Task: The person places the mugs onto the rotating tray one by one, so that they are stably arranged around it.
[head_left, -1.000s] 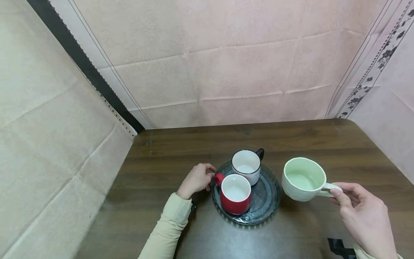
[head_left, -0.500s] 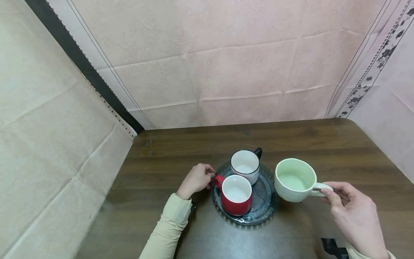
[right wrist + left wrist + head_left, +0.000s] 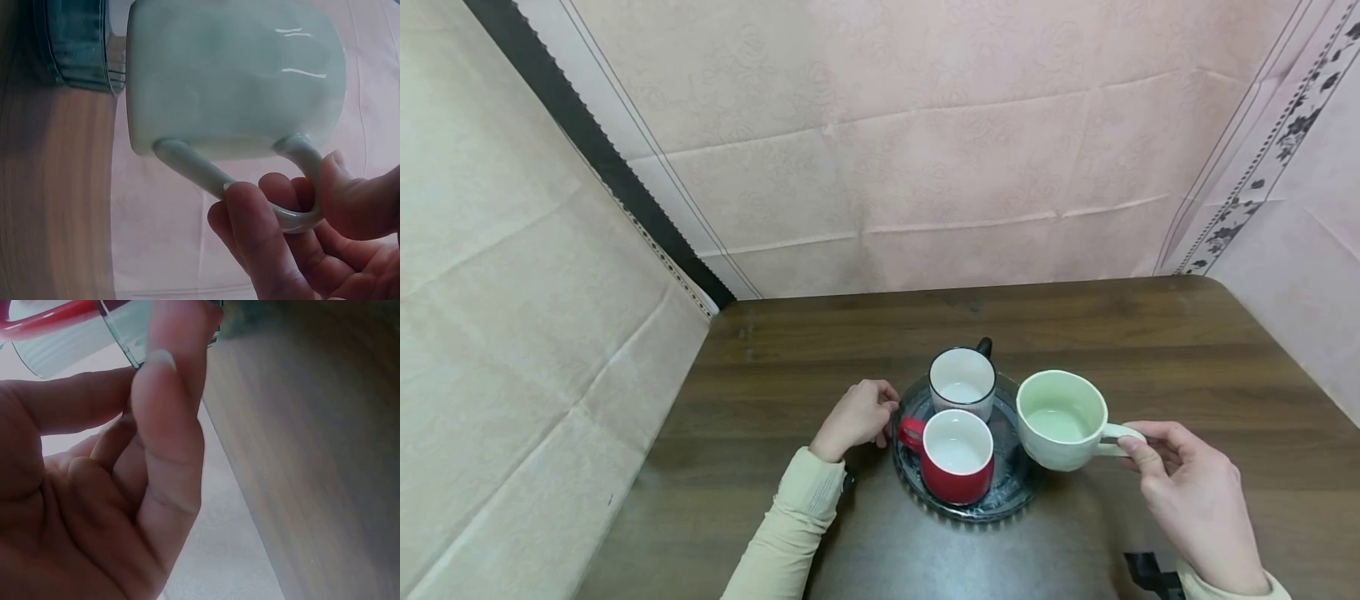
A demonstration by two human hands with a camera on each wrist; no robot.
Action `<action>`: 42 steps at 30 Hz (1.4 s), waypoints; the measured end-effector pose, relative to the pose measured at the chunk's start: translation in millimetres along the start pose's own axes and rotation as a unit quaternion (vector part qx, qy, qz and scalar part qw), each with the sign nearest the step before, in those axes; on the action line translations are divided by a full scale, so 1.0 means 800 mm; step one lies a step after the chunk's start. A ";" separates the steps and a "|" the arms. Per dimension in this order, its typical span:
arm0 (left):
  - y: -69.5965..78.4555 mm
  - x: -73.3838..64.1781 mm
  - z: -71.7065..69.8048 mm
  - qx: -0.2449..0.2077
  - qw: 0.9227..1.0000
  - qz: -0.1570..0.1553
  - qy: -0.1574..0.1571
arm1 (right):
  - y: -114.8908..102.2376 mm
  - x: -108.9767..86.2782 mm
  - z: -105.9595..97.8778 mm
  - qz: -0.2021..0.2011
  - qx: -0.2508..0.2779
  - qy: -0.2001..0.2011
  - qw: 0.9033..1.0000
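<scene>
My right hand [image 3: 1198, 500] pinches the handle of a pale green mug [image 3: 1060, 417]. The mug is held upright, its left side overlapping the right rim of a round dark glass dish [image 3: 1003, 500]. In the right wrist view the mug's base is above the ribbed dish [image 3: 75, 44]. Two mugs stand in the dish: a red mug [image 3: 957, 479], white inside, its handle pointing left, and a white mug [image 3: 962, 379] with black rim and handle behind it. My left hand [image 3: 859, 421] pinches the dish's left rim; its fingertips hide part of the contact in the left wrist view.
The brown wooden table [image 3: 790, 350] lies under everything. Pale patterned cloth [image 3: 925, 167] hangs along its back and sides. A black strap [image 3: 1150, 571] shows at my right wrist.
My right hand has carried the green mug leftward to the dish's edge. The red mug has shifted right and the white mug left, turning with their handles. My left hand stays in place.
</scene>
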State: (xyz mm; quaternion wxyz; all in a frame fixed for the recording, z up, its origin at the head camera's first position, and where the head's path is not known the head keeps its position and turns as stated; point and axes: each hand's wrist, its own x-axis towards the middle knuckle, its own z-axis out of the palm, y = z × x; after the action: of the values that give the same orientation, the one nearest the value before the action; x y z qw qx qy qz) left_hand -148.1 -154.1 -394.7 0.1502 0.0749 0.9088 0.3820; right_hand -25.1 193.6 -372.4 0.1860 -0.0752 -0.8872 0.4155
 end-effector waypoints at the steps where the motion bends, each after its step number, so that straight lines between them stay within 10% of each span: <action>1: 0.000 0.000 0.000 -0.001 1.000 -0.001 -0.001 | -0.002 0.000 0.002 -0.001 -0.001 0.000 1.000; 42: -0.001 0.000 0.001 0.005 1.000 0.015 0.002 | -0.025 -0.007 0.048 0.012 0.031 0.021 0.999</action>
State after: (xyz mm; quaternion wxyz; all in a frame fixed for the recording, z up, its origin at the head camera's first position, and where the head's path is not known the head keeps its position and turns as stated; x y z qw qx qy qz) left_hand -147.4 -154.2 -395.9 0.1422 0.0886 0.9096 0.3802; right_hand -35.1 151.8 -381.3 0.2015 -0.0887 -0.8691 0.4430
